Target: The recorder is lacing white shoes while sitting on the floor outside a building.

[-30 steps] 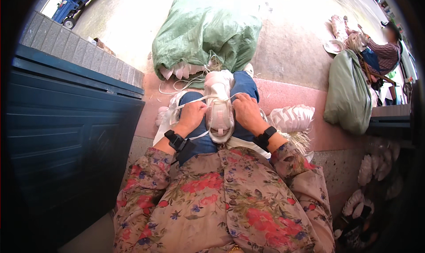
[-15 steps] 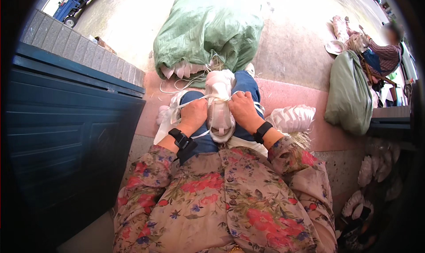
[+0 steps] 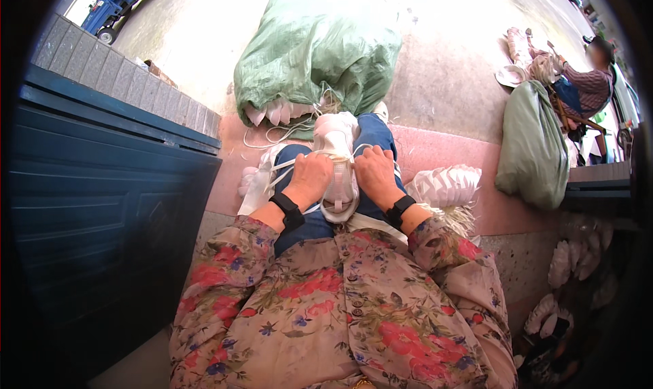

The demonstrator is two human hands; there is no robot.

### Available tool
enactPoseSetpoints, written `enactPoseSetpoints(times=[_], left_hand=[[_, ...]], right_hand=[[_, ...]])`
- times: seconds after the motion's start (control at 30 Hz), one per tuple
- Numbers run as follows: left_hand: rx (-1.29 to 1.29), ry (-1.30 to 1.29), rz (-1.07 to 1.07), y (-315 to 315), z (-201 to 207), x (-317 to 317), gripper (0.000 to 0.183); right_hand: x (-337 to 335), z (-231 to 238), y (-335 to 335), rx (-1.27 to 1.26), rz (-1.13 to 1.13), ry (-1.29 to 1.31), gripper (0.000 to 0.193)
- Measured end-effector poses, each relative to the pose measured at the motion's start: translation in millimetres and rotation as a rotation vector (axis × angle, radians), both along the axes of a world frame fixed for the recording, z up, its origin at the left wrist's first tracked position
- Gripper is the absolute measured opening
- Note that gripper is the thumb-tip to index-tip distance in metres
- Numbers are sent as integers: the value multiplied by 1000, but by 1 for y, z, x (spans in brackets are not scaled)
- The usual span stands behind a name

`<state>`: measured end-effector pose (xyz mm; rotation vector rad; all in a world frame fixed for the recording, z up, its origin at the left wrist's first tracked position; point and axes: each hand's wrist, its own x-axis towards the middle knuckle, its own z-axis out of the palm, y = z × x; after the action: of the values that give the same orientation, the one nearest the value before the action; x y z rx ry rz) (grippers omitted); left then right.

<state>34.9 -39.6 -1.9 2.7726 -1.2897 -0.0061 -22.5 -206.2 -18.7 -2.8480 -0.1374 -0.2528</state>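
Note:
A white sneaker [image 3: 340,193] rests between my denim-clad knees, its heel end nearer me. White shoelace [image 3: 344,157] spans its opening between my two hands. On the left side of the shoe, my left hand [image 3: 311,176] is closed on the lace, with loose strands trailing beside it over the knee. My right hand [image 3: 376,175] grips the lace from the other side, fingers curled, and a small curve of lace shows above it. My fingertips are partly hidden behind the knuckles.
Ahead stands a large green sack [image 3: 320,55] with white shoe pieces showing at its mouth. A bundle of white pieces [image 3: 445,185] lies right of my knee. A blue panelled door [image 3: 109,205] flanks me on the left. Far right, a person [image 3: 585,86] sits behind another green sack [image 3: 534,147].
My left hand has shifted right, closer to the shoe's opening. The right hand has moved slightly right and down, and a lace curve now shows above it.

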Motion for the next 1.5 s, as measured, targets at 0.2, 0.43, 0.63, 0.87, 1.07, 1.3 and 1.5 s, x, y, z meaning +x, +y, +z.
enactPoseSetpoints(times=[0.2,0.43,0.63,0.87,1.07,1.3,1.5], left_hand=[[-135,-119,183,2,10,-15,9],[-142,69,297,11,5,-19,13],[-239,440,351,15,0,-11,13],[-261,111,226,-4,4,-17,13],[-200,198,113,-33,0,7,13],[-810,1245,528,-17,16,44,27],[-845,1378,580,-33,29,56,26]], right_hand=[[-12,7,11,-78,-7,49,18],[-9,1,7,-117,50,174,17],[-12,-7,-1,128,80,139,16],[-15,-13,5,277,29,33,17],[-15,-11,7,382,-13,19,13],[1,11,7,-265,289,-32,8],[8,41,4,-35,437,-91,10]])
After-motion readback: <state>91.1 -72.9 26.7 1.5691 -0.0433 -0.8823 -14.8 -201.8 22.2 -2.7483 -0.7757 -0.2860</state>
